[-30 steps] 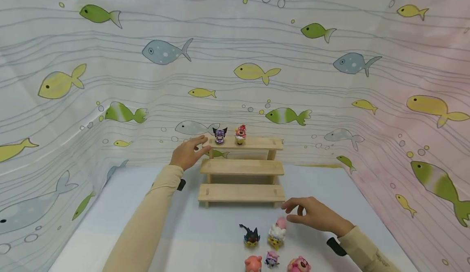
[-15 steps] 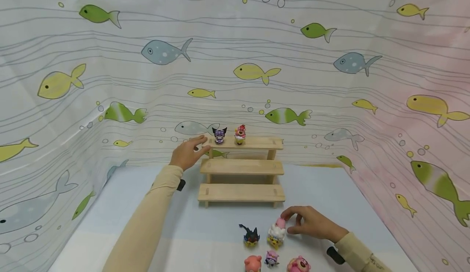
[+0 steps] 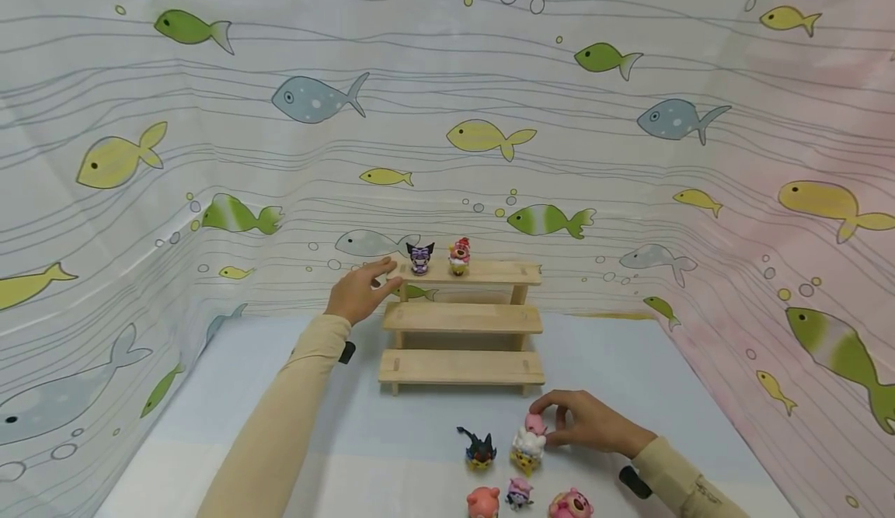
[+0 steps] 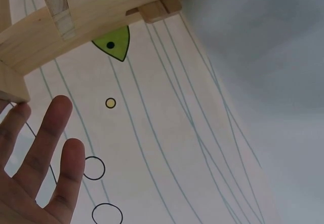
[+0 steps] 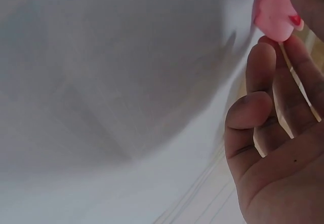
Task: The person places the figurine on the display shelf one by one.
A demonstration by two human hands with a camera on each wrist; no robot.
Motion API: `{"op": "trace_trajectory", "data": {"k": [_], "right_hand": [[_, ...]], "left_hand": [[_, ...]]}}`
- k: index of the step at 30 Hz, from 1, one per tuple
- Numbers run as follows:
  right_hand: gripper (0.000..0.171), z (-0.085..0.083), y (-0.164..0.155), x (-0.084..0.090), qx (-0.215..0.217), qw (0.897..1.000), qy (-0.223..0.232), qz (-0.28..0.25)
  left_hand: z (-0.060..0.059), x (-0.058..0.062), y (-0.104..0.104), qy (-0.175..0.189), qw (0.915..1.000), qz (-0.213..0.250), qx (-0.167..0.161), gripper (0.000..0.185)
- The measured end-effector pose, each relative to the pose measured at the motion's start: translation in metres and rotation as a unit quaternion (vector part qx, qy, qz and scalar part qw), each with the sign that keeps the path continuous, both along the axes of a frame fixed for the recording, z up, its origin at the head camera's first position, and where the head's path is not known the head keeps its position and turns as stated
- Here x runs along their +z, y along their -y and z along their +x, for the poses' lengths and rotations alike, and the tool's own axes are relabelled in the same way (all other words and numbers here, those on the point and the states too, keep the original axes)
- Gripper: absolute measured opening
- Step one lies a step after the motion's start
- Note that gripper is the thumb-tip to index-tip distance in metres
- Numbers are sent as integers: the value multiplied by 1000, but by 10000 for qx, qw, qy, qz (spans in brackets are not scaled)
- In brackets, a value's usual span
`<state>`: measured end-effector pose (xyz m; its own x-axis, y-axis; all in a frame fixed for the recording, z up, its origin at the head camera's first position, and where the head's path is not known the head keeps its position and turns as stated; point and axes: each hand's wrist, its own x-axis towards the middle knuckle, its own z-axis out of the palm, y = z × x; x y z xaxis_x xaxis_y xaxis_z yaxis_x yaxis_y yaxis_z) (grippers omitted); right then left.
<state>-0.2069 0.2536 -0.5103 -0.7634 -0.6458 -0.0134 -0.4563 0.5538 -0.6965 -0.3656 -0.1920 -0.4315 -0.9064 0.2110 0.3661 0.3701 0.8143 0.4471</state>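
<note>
Right grip point(image 3: 596, 425) seemingly pinching the smooth, pink-topped figurine point(image 3: 527, 446); left grip point(image 3: 358, 293) spread beside the pale, flat-planked wooden stand point(image 3: 461, 318)

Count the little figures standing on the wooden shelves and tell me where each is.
2, both on the top shelf: the purple-and-black figure nearer the left hand, and the red-topped figure farther right. I see no others there.

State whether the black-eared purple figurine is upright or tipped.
Upright: the black-eared purple figurine stands on the top shelf, ears up.
</note>
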Motion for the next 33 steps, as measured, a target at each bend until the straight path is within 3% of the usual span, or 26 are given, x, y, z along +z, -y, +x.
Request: {"op": "trace_trajectory", "data": {"k": [20, 33], "right_hand": [[42, -6, 4, -6, -243, 9995, 29, 214], [42, -7, 4, 11, -657, 9945, -817, -2]], "left_hand": [[-5, -9, 2, -134, 9999, -7, 64, 58], [-3, -5, 0, -66, 10000, 33, 33, 55]]}}
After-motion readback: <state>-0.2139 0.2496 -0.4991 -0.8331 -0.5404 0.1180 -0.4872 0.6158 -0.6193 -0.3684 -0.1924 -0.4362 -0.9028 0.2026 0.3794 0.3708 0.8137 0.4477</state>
